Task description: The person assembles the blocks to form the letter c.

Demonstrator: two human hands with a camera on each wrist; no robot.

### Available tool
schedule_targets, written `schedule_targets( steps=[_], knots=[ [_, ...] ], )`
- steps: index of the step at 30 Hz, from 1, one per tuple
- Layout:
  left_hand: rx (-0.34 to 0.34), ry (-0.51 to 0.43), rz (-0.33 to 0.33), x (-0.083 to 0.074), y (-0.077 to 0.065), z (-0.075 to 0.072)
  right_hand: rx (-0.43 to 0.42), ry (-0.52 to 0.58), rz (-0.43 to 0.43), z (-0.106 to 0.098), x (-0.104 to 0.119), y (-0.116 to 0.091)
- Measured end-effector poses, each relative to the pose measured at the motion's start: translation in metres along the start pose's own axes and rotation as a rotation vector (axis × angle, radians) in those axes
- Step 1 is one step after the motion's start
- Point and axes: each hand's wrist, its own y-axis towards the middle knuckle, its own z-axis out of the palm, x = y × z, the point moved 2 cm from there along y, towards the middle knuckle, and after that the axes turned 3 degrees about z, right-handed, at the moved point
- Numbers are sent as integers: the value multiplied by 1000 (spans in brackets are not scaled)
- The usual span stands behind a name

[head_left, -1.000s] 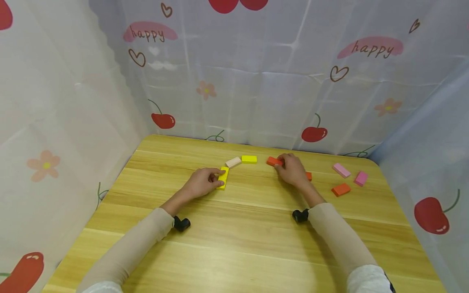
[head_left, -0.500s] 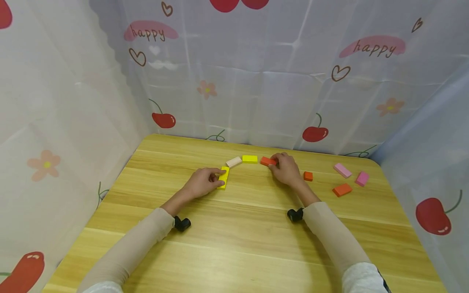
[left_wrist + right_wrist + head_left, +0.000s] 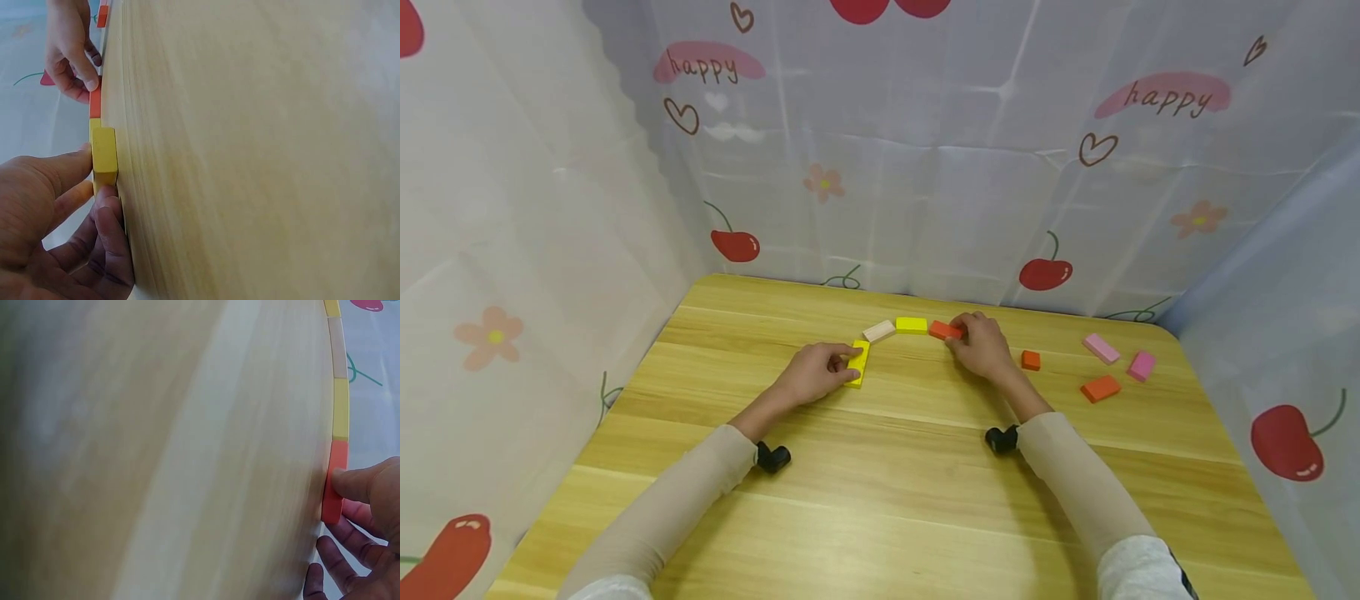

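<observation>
My left hand (image 3: 814, 372) pinches a yellow block (image 3: 859, 364) lengthwise between thumb and fingers, on the wooden table. Beyond it lie a pale wood-coloured block (image 3: 878, 332) and a second yellow block (image 3: 912, 326), the three forming a curve. A red-orange block (image 3: 944, 331) is pinched by my right hand (image 3: 984, 346), just right of that second yellow block. In the right wrist view the red-orange block (image 3: 335, 481) appears end to end with the yellow block (image 3: 340, 409). The left wrist view shows the near end of the gripped yellow block (image 3: 105, 150) between thumb and fingers.
Right of my right hand lies an orange block (image 3: 1031, 360). Farther right are another orange block (image 3: 1101, 389), a light pink block (image 3: 1101, 348) and a darker pink block (image 3: 1142, 366). A printed curtain (image 3: 925, 208) stands behind the table (image 3: 880, 500).
My right hand has slid the red-orange block left toward the second yellow block, uncovering the orange block behind the wrist. My left hand stays in place on its yellow block.
</observation>
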Motion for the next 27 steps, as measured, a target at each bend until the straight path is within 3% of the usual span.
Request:
schedule_targets(
  steps=[27],
  knots=[
    [5, -1, -1, -2, -1, -1, 21, 36, -5, 0, -3, 2]
  ],
)
